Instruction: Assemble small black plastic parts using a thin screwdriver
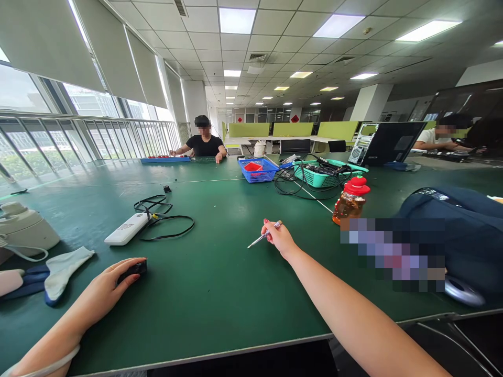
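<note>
My left hand [104, 285] rests on the green table at the lower left, its fingers curled over a small black object [138, 268]. Most of that object is hidden under the palm and fingers, so its kind does not show. Near the middle of the table, my right hand [281, 238] grips a slim silver screwdriver [256, 242] between thumb and fingers. Its thin tip points down and to the left, close to the tabletop. A white power bank [128, 229] with a black cable [167, 237] lies beyond my left hand.
A blue basket [257, 175], a teal basket [318, 177] with tangled cables, and a red-capped bottle [349, 201] stand beyond my right hand. A dark bag [463, 230] lies at right, cloth items [65, 272] at left. One person [204, 139] sits across; another sits far right.
</note>
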The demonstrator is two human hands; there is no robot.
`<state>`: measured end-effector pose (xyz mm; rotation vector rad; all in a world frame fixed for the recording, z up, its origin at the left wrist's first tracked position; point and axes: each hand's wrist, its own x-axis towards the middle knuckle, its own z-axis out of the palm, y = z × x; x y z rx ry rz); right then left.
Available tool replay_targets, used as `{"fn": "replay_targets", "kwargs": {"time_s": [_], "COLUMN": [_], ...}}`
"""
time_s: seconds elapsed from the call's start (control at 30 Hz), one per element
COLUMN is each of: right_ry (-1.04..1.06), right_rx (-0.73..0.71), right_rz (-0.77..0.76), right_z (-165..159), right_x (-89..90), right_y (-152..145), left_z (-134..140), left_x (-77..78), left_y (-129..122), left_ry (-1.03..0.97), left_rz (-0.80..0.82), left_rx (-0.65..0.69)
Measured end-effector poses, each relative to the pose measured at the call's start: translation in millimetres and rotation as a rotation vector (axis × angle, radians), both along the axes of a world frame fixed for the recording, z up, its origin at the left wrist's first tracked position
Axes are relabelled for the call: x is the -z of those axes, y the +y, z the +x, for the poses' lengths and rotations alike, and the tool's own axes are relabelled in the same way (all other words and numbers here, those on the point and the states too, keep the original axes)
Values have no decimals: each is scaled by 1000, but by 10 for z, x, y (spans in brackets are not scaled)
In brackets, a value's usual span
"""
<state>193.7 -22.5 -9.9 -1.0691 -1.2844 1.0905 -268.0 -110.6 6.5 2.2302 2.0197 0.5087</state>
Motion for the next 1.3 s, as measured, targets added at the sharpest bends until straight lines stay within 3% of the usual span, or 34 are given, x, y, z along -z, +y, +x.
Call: {"fn": "replay_targets", "kwargs": {"time_s": [0.3, 0.9, 1.3], "right_ry": [-13, 1, -111], "right_rx": [-3, -3, 2], "right_rz": [12, 11, 77], "right_z": [3, -5, 11], "right_x": [6, 3, -22], "right_y": [5, 0, -25], "left_z": [-16, -25, 67], "left_x": [30, 30, -50], "left_y": [23, 18, -33], "left_ry": [6, -6, 27], "left_rz": [46, -55, 131], "left_rx": [15, -64, -35]}}
